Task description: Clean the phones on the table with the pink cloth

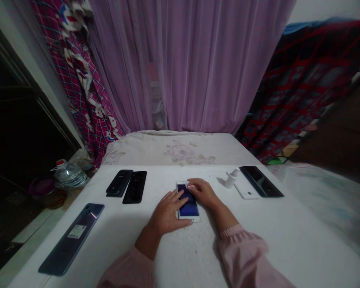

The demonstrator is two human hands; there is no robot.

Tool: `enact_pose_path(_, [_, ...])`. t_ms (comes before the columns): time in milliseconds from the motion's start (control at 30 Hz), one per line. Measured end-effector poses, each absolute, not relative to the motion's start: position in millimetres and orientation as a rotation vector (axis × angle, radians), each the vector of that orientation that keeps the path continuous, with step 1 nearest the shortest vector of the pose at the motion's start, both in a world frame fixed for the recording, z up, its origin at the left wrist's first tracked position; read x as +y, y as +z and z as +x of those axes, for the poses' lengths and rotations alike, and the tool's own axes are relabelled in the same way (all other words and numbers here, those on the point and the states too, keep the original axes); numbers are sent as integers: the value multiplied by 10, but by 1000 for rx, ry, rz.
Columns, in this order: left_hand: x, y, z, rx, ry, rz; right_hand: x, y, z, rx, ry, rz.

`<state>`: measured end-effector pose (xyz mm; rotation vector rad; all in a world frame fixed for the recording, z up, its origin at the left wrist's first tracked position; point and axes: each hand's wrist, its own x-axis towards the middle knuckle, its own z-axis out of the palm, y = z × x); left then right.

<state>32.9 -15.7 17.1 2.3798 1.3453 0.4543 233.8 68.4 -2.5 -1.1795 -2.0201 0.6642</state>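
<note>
Head camera view: a white smartphone (188, 208) lies flat on a white table (258, 240), screen up. The left hand (166, 214) rests beside and over it, its spread fingers (177, 200) open across the screen. The right hand (202, 193) sits at the top end, its fingertips (190, 187) curled onto the phone; whether they grip, I cannot tell. A small white spray bottle (232, 179) stands nearby.
</note>
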Motion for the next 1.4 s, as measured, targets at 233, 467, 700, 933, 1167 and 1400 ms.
enact_pose_path(233, [-143, 97, 313, 1332, 483, 2402, 674, -36, 2431, -2070, 718, -1081])
enact_pose_path(467, [-153, 119, 328, 1350, 466, 2385, 794, 35, 2241, -2056, 466, -1383])
enact_pose_path(700, [-151, 93, 321, 1354, 485, 2404, 815, 21, 2199, -2036, 436, -1406])
enact_pose_path(933, [-151, 128, 327, 1357, 457, 2401, 704, -8, 2392, -2072, 690, -1071])
enact_pose_path(1167, [-154, 173, 337, 1359, 419, 2382, 703, -21, 2409, -2094, 692, -1049])
enact_pose_path(1400, [-153, 147, 336, 1366, 436, 2392, 730, 32, 2272, -2079, 518, -1244])
